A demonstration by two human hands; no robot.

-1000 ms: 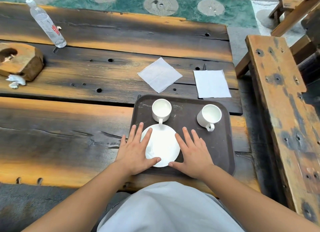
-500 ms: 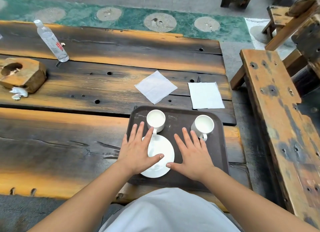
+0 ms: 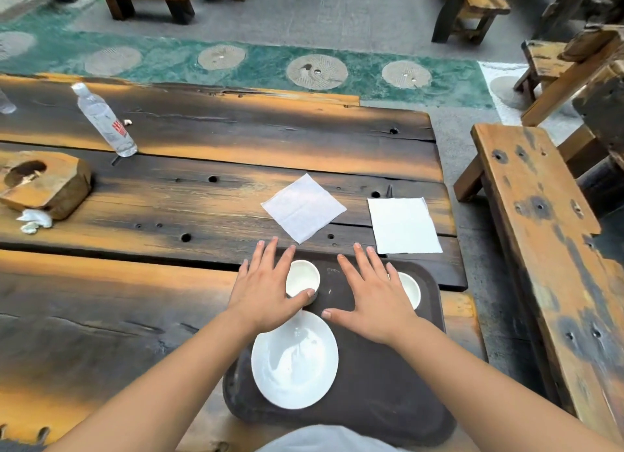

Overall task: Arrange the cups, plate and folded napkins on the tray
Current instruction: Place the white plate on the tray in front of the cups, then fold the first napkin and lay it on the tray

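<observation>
Cups [image 3: 302, 277] [image 3: 409, 289] and the white plate [image 3: 294, 362] sit on the dark tray [image 3: 381, 394] at the table's [image 3: 101, 316] near edge — two napkins [image 3: 303, 207] [image 3: 402, 225] lie flat just beyond it. Left hand [image 3: 261, 291] and right hand [image 3: 369, 299] hover flat, each grip apart, fingers spread, holding nothing.

table [image 3: 169, 303] | bottle [image 3: 104, 120] upright far left | wood block [image 3: 44, 183] beside crumpled tissue [image 3: 33, 220] | bench [image 3: 547, 249] right

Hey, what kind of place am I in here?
Probably an outdoor cafe or teahouse seating area: rustic plank table, matching wooden bench, more wooden stools on paving behind.
</observation>
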